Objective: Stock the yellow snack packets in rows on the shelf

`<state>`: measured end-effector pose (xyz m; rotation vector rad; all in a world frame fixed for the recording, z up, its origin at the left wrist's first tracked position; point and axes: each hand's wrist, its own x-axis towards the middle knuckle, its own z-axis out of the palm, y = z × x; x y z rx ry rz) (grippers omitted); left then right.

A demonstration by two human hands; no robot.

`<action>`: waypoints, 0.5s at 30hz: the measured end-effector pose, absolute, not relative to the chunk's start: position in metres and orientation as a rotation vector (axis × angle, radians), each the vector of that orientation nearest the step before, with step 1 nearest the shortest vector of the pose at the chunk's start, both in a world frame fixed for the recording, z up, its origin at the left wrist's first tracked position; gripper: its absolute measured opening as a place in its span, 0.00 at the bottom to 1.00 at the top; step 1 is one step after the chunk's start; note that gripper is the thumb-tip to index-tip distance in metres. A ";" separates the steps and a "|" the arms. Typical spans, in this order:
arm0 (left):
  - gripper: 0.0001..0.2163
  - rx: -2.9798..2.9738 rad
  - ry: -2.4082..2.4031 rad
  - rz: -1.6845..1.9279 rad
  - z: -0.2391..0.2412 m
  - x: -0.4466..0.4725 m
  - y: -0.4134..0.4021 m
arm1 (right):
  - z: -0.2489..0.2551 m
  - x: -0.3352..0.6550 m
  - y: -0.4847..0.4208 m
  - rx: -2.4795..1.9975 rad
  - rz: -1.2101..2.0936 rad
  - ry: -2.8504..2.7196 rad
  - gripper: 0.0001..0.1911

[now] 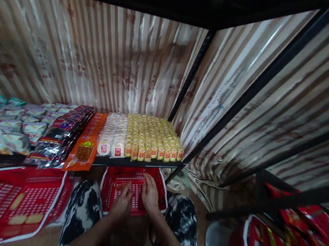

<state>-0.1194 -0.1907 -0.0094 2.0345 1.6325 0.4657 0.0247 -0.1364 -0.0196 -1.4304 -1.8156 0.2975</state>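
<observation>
Both my hands rest inside a small red plastic basket (pixel 111 180) on the floor between my knees. My left hand (pixel 121 204) lies with fingers stretched toward the basket's mesh bottom. My right hand (pixel 150 195) lies beside it, fingers spread flat on the mesh. Neither hand visibly holds anything. Just above the basket, a dark shelf (pixel 137 162) carries rows of small yellow snack packs (pixel 151 137) and white round packs (pixel 113 137).
An orange packet (pixel 87 146), dark red packets (pixel 64 128) and white-green bags (pixel 2 125) fill the shelf's left. A bigger red basket (pixel 12 201) with a few pale biscuits sits at left. Red packages (pixel 281 241) lie at right. Striped sheeting hangs behind black frame bars.
</observation>
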 end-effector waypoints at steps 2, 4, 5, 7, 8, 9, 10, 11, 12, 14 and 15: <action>0.18 2.060 1.623 0.475 -0.014 -0.122 -0.198 | -0.023 0.021 -0.145 -1.424 0.295 -1.773 0.22; 0.19 2.095 1.613 0.510 -0.016 -0.124 -0.204 | -0.026 0.019 -0.154 -1.422 0.286 -1.747 0.22; 0.19 2.111 1.608 0.534 -0.016 -0.125 -0.206 | -0.027 0.018 -0.159 -1.422 0.282 -1.738 0.22; 0.19 2.134 1.592 0.567 -0.016 -0.126 -0.210 | -0.027 0.019 -0.167 -1.424 0.273 -1.721 0.22; 0.19 2.140 1.585 0.575 -0.015 -0.125 -0.212 | -0.026 0.020 -0.170 -1.424 0.268 -1.712 0.23; 0.19 2.146 1.580 0.576 -0.015 -0.125 -0.213 | -0.025 0.021 -0.172 -1.423 0.263 -1.703 0.24; 0.19 2.153 1.579 0.573 -0.014 -0.124 -0.214 | -0.024 0.023 -0.174 -1.420 0.259 -1.696 0.25; 0.20 2.162 1.578 0.570 -0.013 -0.123 -0.215 | -0.022 0.025 -0.175 -1.420 0.257 -1.689 0.25; 0.20 2.170 1.580 0.568 -0.013 -0.122 -0.216 | -0.020 0.027 -0.174 -1.422 0.258 -1.681 0.25; 0.20 2.182 1.579 0.556 -0.012 -0.120 -0.216 | -0.017 0.030 -0.171 -1.428 0.268 -1.667 0.25; 0.19 2.181 1.580 0.551 -0.011 -0.120 -0.216 | -0.015 0.031 -0.168 -1.429 0.274 -1.659 0.25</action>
